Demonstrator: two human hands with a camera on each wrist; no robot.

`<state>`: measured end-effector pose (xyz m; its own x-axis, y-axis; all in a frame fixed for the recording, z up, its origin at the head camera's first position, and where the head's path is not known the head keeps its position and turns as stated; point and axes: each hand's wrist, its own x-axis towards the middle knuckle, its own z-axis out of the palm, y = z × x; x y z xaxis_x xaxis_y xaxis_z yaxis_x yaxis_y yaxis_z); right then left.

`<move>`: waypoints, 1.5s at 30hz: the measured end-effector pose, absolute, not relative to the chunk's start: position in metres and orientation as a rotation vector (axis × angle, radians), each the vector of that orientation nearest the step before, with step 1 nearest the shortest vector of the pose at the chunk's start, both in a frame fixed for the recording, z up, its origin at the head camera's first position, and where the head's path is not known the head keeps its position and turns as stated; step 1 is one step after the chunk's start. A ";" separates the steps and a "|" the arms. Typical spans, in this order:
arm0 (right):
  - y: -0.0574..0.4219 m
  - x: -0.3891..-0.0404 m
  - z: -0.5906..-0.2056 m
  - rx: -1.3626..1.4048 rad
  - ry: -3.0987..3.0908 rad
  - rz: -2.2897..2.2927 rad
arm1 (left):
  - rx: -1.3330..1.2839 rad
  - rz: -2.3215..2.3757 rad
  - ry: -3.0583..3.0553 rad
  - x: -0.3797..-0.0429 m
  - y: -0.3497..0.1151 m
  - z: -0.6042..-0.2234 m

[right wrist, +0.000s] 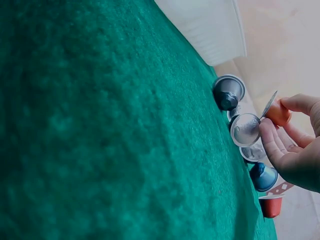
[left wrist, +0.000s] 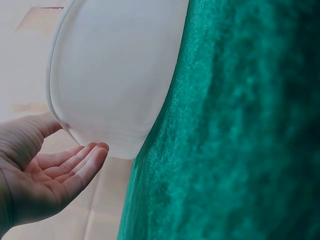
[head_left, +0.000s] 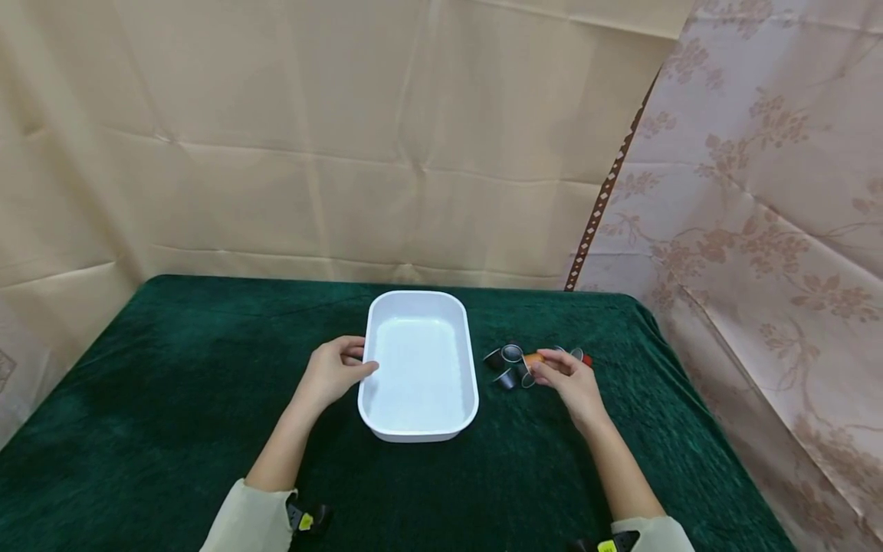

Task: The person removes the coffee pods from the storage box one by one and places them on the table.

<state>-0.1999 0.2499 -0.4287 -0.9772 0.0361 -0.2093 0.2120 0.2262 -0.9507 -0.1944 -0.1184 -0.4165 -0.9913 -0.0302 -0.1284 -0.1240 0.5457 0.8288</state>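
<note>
A white rectangular tray (head_left: 417, 438) stands near the middle of the table. At its left wall, my left hand (head_left: 336, 373) holds the rim, thumb over the edge and fingers against the outside, as the left wrist view also shows on the tray (left wrist: 115, 75). My right hand (head_left: 569, 381) pinches an orange coffee capsule (right wrist: 278, 114) between thumb and fingers, just above other capsules. Around it lie a dark capsule (right wrist: 228, 92), a blue capsule (right wrist: 263, 177), a red capsule (right wrist: 271, 205) and a silver-lidded capsule (right wrist: 245, 129). Part of the pile is hidden behind the right hand.
A dark green velvet cloth (head_left: 172, 399) covers the table. Behind it hangs a beige curtain (head_left: 345, 153), and a pink floral cloth (head_left: 773, 230) hangs on the right. The capsule pile lies a short way right of the tray.
</note>
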 end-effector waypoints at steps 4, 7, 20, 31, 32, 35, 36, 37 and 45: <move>0.254 -0.198 -0.429 0.271 2.318 -1.895 | -0.135 1.446 2.673 -0.194 -0.118 -0.416; 0.258 -0.196 -0.428 0.291 2.299 -1.928 | -0.135 1.448 2.671 -0.194 -0.118 -0.415; 0.269 -0.193 -0.433 0.331 2.256 -1.933 | -0.133 1.451 2.663 -0.195 -0.120 -0.416; 0.275 -0.192 -0.440 0.345 2.207 -1.934 | -0.130 1.453 2.656 -0.195 -0.119 -0.416; 0.275 -0.192 -0.441 0.348 2.204 -1.935 | -0.130 1.454 2.654 -0.195 -0.119 -0.416; 0.275 -0.193 -0.441 0.358 2.194 -1.939 | -0.131 1.453 2.652 -0.195 -0.119 -0.416; 0.274 -0.193 -0.441 0.365 2.190 -1.942 | -0.131 1.452 2.652 -0.196 -0.119 -0.416; 0.274 -0.194 -0.441 0.371 2.186 -1.943 | -0.131 1.451 2.654 -0.196 -0.119 -0.416; 0.276 -0.197 -0.441 0.387 2.179 -1.923 | -0.147 1.447 2.653 -0.196 -0.119 -0.416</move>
